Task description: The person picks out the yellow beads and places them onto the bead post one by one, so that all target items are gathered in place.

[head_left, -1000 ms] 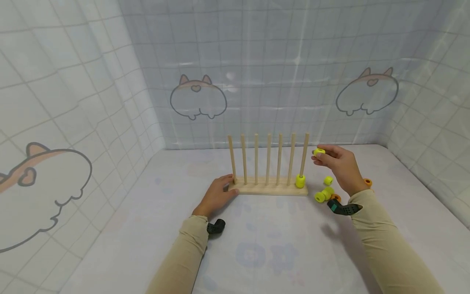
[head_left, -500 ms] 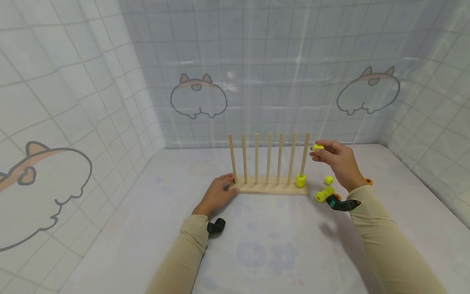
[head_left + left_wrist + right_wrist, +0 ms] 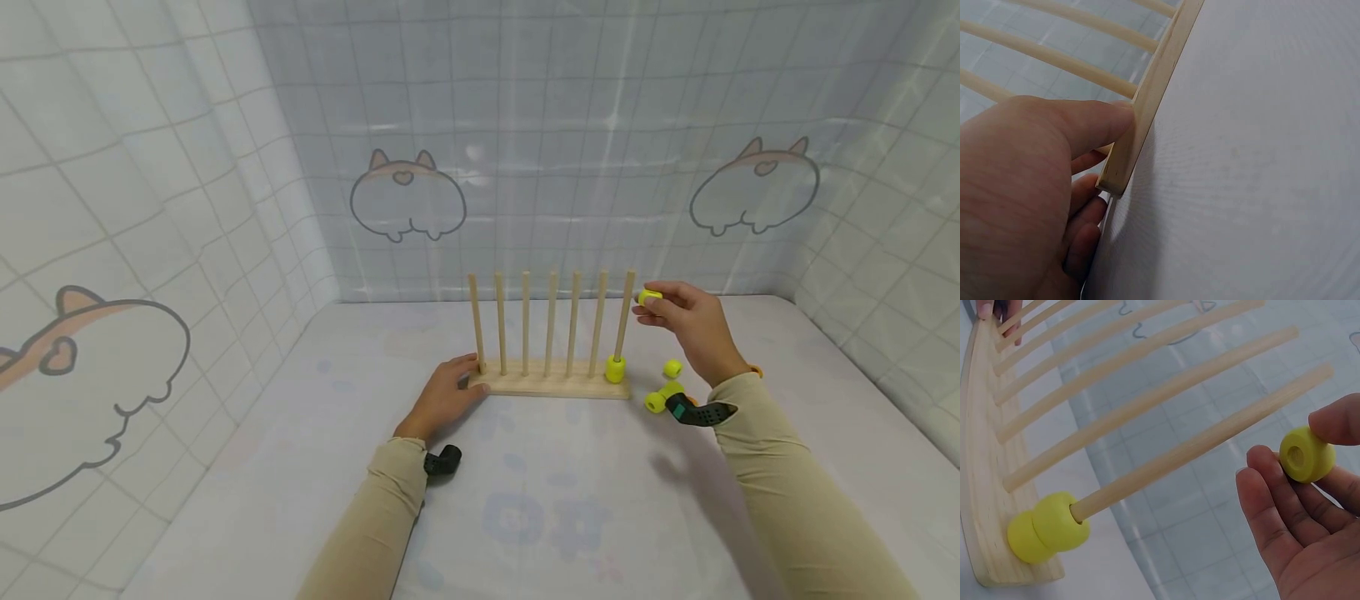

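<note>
Beside wooden peg [image 3: 1204, 444], right fingers [image 3: 1282, 494] pinch round bead [image 3: 1313, 453], probably wood.

I'm in a sheet-lined booth [image 3: 750, 83], whether home or lab I can't tell: behind my wooden peg rack [image 3: 547, 383] hangs grid-printed sheeting [image 3: 570, 108] with cartoon animal rumps [image 3: 408, 204] (rather cheeky), more sheeting [image 3: 150, 208] flanks it, and a pale printed surface [image 3: 540, 467] lies beneath.
</note>
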Available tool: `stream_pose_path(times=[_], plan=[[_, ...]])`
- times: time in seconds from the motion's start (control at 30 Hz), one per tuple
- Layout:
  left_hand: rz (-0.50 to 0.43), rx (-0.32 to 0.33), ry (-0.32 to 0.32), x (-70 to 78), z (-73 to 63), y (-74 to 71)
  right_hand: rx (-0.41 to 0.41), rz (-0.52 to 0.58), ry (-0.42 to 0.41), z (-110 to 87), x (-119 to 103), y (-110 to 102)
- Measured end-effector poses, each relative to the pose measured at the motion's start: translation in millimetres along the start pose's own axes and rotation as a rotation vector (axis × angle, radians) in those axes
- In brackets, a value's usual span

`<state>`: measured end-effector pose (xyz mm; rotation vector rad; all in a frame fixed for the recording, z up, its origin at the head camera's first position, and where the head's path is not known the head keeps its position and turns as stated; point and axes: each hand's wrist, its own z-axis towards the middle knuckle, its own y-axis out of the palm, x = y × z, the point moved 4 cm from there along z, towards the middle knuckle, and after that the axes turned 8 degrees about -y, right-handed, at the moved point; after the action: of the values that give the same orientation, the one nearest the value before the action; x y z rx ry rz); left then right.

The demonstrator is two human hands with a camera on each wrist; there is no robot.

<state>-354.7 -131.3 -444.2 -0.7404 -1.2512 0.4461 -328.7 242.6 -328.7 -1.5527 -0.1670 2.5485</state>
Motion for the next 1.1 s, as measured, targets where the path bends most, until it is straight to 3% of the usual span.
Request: stream_pose_path(times=[0.27,0.73,1.1], plan=[[0.004,-0.003,0.001,-0.8,0.9,0.9,0.002,0.111,-0.022,1.2,0.1,2.2],[0.014,-0.003,0.005,-2.9,2.4,2.1,0.042,0.093,-0.046,13.5,-9.5,3.1],[0.021,0.001,-0.003,-1.8,1.7,1.3,0.058,0.178,-0.072,19.7,-19.6,6.7]])
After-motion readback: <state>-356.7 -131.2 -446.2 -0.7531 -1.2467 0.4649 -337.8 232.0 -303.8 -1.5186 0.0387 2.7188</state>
